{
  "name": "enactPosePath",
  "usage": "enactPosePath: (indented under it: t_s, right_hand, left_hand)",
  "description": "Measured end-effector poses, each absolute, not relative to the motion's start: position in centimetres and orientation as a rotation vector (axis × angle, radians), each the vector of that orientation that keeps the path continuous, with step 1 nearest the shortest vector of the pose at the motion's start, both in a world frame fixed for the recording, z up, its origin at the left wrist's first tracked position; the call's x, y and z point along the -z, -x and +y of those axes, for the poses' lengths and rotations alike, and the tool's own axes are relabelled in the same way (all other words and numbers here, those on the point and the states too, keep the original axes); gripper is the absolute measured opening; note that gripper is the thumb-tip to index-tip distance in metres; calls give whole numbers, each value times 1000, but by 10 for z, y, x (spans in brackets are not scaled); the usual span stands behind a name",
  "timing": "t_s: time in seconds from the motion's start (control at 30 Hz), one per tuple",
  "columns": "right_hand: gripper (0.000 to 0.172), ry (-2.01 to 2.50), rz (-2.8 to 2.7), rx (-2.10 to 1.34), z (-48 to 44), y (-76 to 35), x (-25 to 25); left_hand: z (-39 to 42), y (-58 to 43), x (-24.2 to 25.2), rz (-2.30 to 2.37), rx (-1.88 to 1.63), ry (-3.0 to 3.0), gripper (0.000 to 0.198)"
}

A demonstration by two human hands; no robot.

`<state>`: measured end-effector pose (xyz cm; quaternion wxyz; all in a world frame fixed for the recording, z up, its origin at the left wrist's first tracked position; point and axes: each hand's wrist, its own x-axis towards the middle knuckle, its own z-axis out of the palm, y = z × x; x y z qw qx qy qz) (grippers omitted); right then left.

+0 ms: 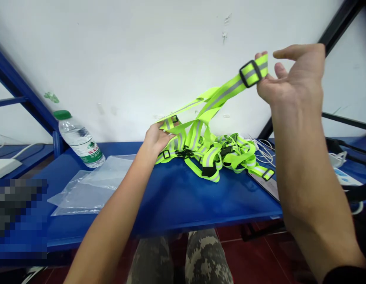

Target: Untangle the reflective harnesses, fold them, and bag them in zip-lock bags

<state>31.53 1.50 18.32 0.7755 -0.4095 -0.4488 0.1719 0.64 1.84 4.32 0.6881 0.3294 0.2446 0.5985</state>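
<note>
Raised at the upper right, my right hand (289, 77) pinches one end of a neon-yellow reflective strap (225, 92) beside its black slide buckle (250, 73). The strap has a grey stripe and slants down to the left. Lower at the middle, my left hand (159, 136) has its fingers closed round another part of the webbing, near a small black buckle. Between and below both hands lies a tangled pile of the same straps (212, 154) on the blue shelf (185, 201), with several black buckles and clips. The fingertips of my left hand are partly hidden by the webbing.
A water bottle (79, 140) with a green cap leans at the left. Clear plastic bags (91, 185) lie in front of it. White cables (264, 152) and a flat phone-like device (265, 185) sit right of the pile. Behind is a white wall (141, 59).
</note>
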Motion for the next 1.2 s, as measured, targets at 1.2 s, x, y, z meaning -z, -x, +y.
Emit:
enactPosePath:
  t_s: [1.2]
  right_hand:
    - [46, 1224, -2525, -205, 1, -189, -21]
  left_hand:
    - [9, 29, -36, 599, -1146, -879, 20]
